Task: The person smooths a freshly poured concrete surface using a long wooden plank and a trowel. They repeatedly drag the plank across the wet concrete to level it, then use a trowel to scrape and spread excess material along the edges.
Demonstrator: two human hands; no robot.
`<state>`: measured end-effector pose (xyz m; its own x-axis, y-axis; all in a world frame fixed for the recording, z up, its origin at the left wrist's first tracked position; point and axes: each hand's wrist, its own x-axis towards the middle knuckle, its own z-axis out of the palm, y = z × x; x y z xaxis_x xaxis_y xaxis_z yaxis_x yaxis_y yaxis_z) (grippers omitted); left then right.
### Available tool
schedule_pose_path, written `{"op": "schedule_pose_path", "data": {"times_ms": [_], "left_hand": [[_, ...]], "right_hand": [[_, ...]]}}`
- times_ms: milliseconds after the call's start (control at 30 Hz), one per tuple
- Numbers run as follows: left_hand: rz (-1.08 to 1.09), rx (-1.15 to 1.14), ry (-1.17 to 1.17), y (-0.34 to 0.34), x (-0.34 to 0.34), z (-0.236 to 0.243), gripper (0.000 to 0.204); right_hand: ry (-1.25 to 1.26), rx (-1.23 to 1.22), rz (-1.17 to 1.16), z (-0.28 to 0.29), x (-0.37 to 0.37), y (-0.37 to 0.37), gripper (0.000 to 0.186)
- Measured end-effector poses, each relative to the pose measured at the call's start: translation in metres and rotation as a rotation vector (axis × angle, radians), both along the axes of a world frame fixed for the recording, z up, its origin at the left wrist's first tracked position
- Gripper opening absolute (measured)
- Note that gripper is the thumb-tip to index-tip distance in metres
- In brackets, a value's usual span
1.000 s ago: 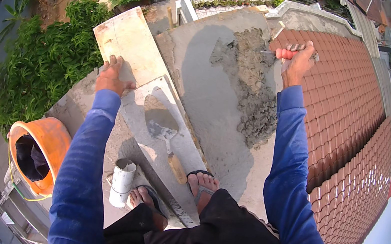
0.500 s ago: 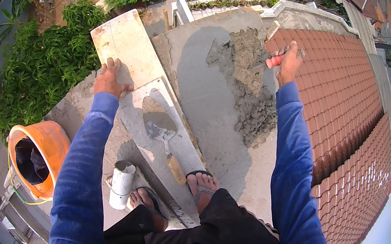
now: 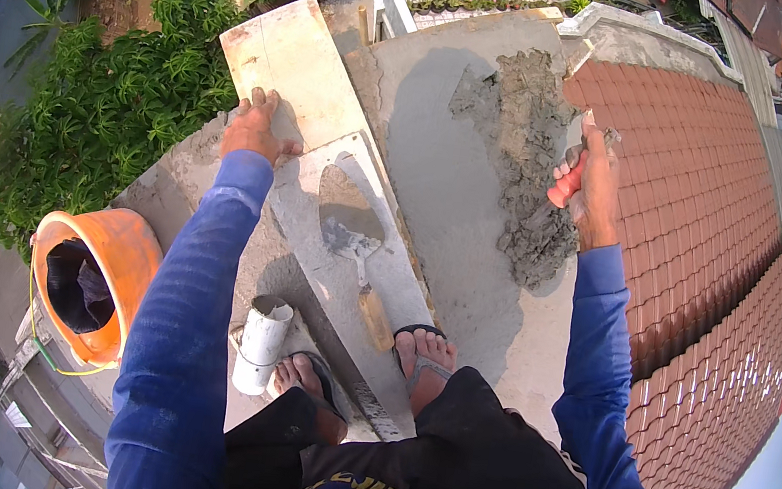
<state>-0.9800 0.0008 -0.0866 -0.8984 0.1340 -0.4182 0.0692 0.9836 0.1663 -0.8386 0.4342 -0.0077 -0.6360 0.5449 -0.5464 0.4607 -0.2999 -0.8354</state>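
Note:
My left hand [image 3: 254, 130] lies on the long-side edge of a pale flat board [image 3: 311, 71], fingers stretched and thumb spread. My right hand [image 3: 597, 189] is closed around the red handle of a trowel [image 3: 567, 182], held above the right border of a heap of wet mortar [image 3: 536, 190]. Little of its metal part shows past my fingers. A second trowel [image 3: 371, 312] with a wooden handle rests on the whitish nearer board [image 3: 396, 281], a smear of mortar by its blade. Smoothed grey mortar [image 3: 434, 160] spreads between the boards and the heap.
A sloping roof of brown tiles [image 3: 698, 220] borders the work on the right. An orange bucket [image 3: 136, 257] with dark stuff inside stands at the left. Near my feet is a white pipe stub [image 3: 262, 342]. Leafy plants [image 3: 106, 121] grow beyond the left edge.
The view has shifted a little, so the scene sits farther right. My right hand has come nearer and turned, the red handle now slanting differently. My left hand stays on the board.

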Motion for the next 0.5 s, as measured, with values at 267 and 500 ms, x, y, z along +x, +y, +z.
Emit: {"op": "schedule_pose_path", "data": {"times_ms": [267,500], "left_hand": [[-0.034,-0.038,-0.016,-0.004,0.001,-0.003,0.105],[-0.09,0.216,-0.118,-0.055,-0.008,0.027,0.069]], "right_hand": [[-0.397,-0.151,0.606,-0.003,0.085,-0.16,0.025],[-0.184,0.206,1.02,0.028,0.076,-0.21,0.034]]}}
